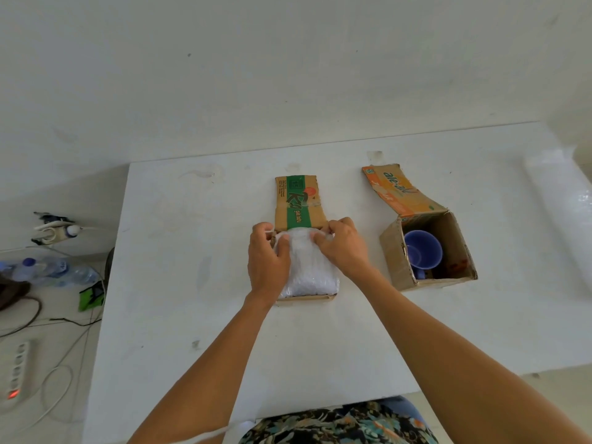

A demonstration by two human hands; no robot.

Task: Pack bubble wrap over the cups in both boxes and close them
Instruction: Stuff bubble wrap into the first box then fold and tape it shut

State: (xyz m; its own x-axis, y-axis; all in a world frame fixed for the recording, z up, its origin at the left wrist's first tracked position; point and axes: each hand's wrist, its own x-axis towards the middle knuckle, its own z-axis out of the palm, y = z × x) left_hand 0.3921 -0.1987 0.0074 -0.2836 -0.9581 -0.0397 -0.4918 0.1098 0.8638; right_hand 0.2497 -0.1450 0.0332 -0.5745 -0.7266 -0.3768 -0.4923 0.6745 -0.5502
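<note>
A cardboard box with a green-striped lid flap (300, 201) stands at the table's middle, its flap open and lying away from me. White bubble wrap (309, 274) fills its top and hides whatever is inside. My left hand (268, 261) and my right hand (341, 245) both press on the wrap, fingers pinching its far edge near the flap hinge. To the right stands a second box (429, 251) with an orange flap open; a blue cup (423, 249) sits inside it, uncovered.
The boxes stand on a white table (224, 315) against a white wall. A roll of bubble wrap (560, 200) lies at the table's right edge. On the floor to the left are water bottles (48, 270), cables and a power strip (17, 370).
</note>
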